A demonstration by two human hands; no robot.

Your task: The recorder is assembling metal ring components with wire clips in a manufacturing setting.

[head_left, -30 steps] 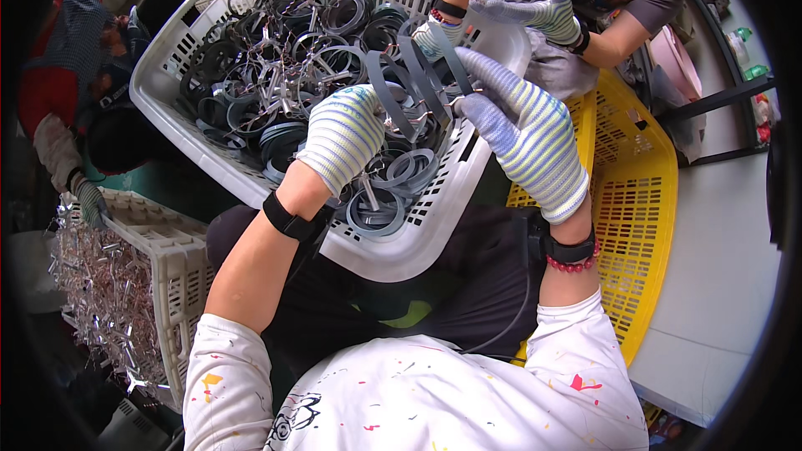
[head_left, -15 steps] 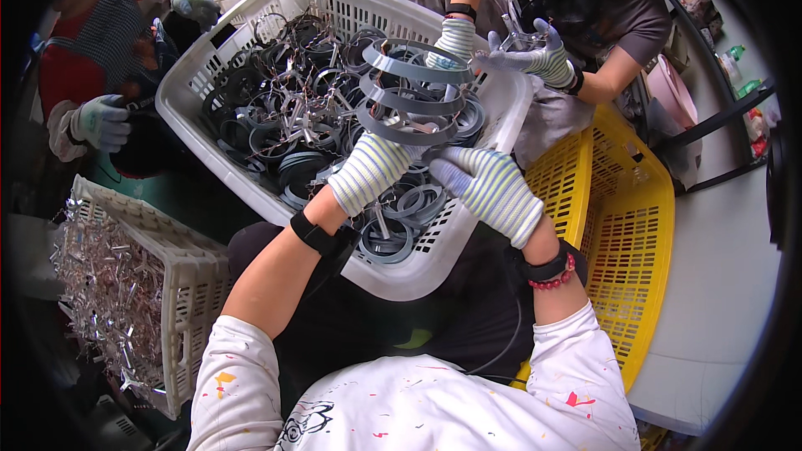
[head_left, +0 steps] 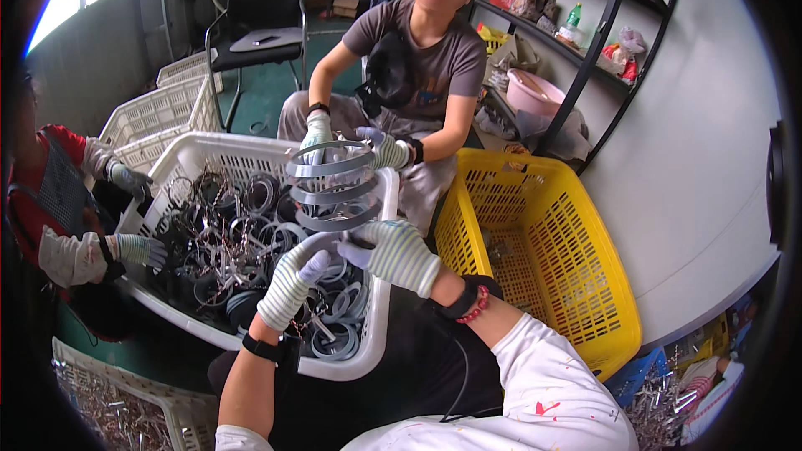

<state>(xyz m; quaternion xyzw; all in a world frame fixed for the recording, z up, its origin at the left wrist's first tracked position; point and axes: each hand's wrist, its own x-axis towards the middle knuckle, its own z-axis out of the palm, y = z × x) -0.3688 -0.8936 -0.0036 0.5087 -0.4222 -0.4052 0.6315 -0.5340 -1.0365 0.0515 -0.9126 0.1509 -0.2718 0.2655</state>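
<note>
A springy coil of flat grey strip (head_left: 338, 223) stands up in several loose loops above the white basket (head_left: 378, 313). My left hand (head_left: 288, 288), in a striped glove, grips its lower end. My right hand (head_left: 397, 257), gloved alike, pinches the same end from the right, with fingertips close to the left hand's. What lies between the fingertips is partly hidden. Below, the basket holds a heap of grey coiled rings (head_left: 338, 305), shiny metal pieces and thin twisted wires (head_left: 230, 255).
Opposite me sits a person (head_left: 418, 75) whose gloved hands are behind the coil. Another person's gloved hand (head_left: 138, 250) is at the basket's left side. A divided yellow basket (head_left: 576, 284) stands right. A crate of metal scraps (head_left: 117, 409) sits lower left; a shelf (head_left: 576, 54) is behind.
The view has tilted up and turned right, so the basket and hands sit further left in it. Both hands stay on the coil; my left thumb now points up.
</note>
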